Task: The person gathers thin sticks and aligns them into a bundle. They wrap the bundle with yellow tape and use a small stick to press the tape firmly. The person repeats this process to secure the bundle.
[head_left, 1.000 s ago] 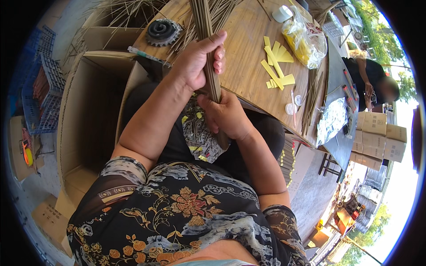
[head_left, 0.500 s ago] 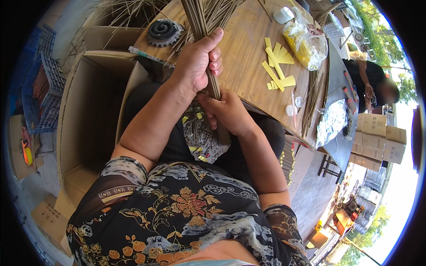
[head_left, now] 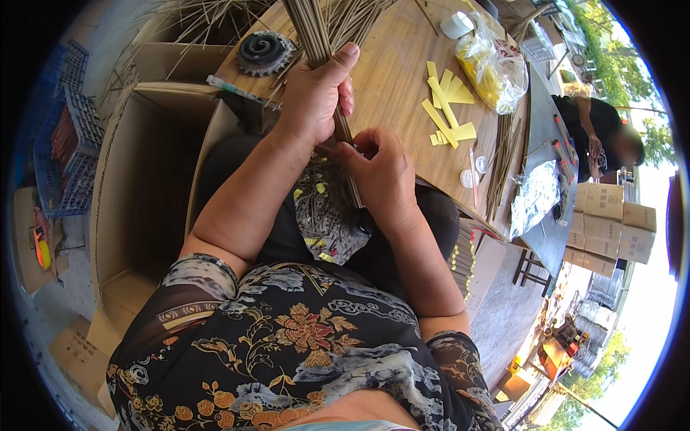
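A long bundle of thin brown sticks (head_left: pixel 310 32) slants down between my hands, its lower end over my lap. My left hand (head_left: pixel 316 97) is closed round the middle of the bundle, thumb along the top. Just below, my right hand (head_left: pixel 384 172) is closed at the lower part, thumb against the sticks and fingers curled; its fingertips are partly hidden. Under the bundle, between my knees, lies grey debris (head_left: pixel 327 226) with yellow scraps. Behind my hands stands a wooden table (head_left: pixel 395 93) with loose sticks and yellow paper strips (head_left: pixel 447 108).
An open cardboard box (head_left: pixel 147 187) stands at my left, with blue crates (head_left: pixel 68 165) beyond. A black coil in a toothed dish (head_left: pixel 264 52), a plastic bag with yellow contents (head_left: pixel 492 68) and a white jar (head_left: pixel 457 25) sit on the table. Another person (head_left: pixel 596 129) works at far right.
My right hand has loosened from round the bundle's lower end and risen slightly, its fingers now curled with the thumb against the sticks. The left hand keeps its hold.
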Demonstrator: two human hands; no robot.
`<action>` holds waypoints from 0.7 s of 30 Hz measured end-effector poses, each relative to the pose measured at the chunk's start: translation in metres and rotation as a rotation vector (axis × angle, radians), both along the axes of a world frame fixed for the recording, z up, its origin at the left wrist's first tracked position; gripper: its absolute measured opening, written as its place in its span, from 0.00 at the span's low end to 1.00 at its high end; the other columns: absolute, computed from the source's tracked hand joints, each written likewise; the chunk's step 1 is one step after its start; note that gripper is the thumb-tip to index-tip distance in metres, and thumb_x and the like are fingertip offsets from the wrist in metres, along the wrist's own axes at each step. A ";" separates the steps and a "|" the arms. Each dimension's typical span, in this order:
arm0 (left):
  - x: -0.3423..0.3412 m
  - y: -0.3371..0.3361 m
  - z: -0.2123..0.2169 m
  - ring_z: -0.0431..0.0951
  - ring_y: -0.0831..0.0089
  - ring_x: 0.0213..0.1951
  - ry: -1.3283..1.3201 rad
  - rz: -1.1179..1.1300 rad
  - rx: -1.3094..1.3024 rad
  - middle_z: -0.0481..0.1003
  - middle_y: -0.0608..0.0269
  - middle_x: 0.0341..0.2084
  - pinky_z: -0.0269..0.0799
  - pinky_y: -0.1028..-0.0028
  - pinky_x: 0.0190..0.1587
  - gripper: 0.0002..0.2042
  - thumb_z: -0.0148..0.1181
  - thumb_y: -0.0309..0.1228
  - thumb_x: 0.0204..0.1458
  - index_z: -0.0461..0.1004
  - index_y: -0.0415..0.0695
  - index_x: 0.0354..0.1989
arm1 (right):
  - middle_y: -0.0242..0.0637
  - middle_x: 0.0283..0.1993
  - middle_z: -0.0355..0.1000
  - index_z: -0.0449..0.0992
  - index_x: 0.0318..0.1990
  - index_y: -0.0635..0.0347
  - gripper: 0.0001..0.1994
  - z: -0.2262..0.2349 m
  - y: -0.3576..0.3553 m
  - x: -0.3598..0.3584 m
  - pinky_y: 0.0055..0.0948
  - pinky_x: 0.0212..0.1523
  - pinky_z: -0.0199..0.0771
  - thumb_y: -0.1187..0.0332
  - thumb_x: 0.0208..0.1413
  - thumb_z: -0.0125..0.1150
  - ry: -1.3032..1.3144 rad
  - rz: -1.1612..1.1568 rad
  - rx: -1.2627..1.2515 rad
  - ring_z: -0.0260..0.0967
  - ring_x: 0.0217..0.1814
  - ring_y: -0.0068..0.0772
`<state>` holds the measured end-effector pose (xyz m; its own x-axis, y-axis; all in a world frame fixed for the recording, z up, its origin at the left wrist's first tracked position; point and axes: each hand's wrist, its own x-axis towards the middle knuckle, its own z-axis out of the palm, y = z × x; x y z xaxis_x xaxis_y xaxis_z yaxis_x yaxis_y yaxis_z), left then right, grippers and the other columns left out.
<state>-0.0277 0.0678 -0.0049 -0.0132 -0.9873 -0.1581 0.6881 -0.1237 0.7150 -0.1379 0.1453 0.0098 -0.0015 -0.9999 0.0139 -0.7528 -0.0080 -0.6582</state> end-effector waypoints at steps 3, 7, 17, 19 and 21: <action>0.000 0.000 -0.001 0.61 0.81 0.10 -0.011 -0.006 -0.018 0.62 0.71 0.08 0.57 0.79 0.13 0.17 0.61 0.40 0.46 0.63 0.48 0.13 | 0.41 0.27 0.67 0.68 0.28 0.61 0.12 0.000 -0.001 0.000 0.34 0.32 0.66 0.62 0.44 0.62 -0.026 -0.017 0.039 0.67 0.30 0.41; 0.000 0.001 0.000 0.62 0.80 0.10 -0.025 -0.008 -0.013 0.62 0.71 0.08 0.58 0.79 0.13 0.17 0.61 0.40 0.46 0.63 0.48 0.13 | 0.41 0.27 0.68 0.68 0.27 0.61 0.12 0.008 -0.002 0.002 0.34 0.32 0.66 0.63 0.43 0.62 0.011 -0.022 0.090 0.67 0.30 0.42; 0.001 0.001 0.000 0.63 0.79 0.10 0.004 -0.016 -0.009 0.63 0.70 0.08 0.59 0.79 0.13 0.17 0.61 0.40 0.45 0.63 0.48 0.13 | 0.41 0.25 0.70 0.70 0.28 0.64 0.11 0.008 -0.006 -0.003 0.30 0.31 0.68 0.66 0.42 0.61 -0.172 0.024 0.169 0.69 0.28 0.36; 0.001 0.000 -0.001 0.63 0.79 0.10 0.004 -0.028 -0.014 0.63 0.70 0.08 0.59 0.79 0.13 0.17 0.61 0.40 0.46 0.63 0.48 0.13 | 0.40 0.24 0.70 0.70 0.28 0.64 0.11 0.007 -0.009 -0.007 0.29 0.30 0.68 0.66 0.42 0.62 -0.234 0.040 0.226 0.69 0.27 0.33; 0.001 0.000 0.000 0.63 0.79 0.10 0.022 -0.030 -0.022 0.63 0.70 0.08 0.59 0.79 0.13 0.17 0.61 0.40 0.46 0.63 0.48 0.13 | 0.39 0.23 0.70 0.71 0.28 0.65 0.11 0.002 -0.012 -0.012 0.27 0.29 0.67 0.66 0.41 0.63 -0.326 0.056 0.266 0.68 0.25 0.29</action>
<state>-0.0263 0.0676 -0.0051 -0.0461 -0.9897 -0.1356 0.6999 -0.1289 0.7025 -0.1503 0.1330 0.0120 0.0911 -0.9671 -0.2374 -0.5078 0.1600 -0.8465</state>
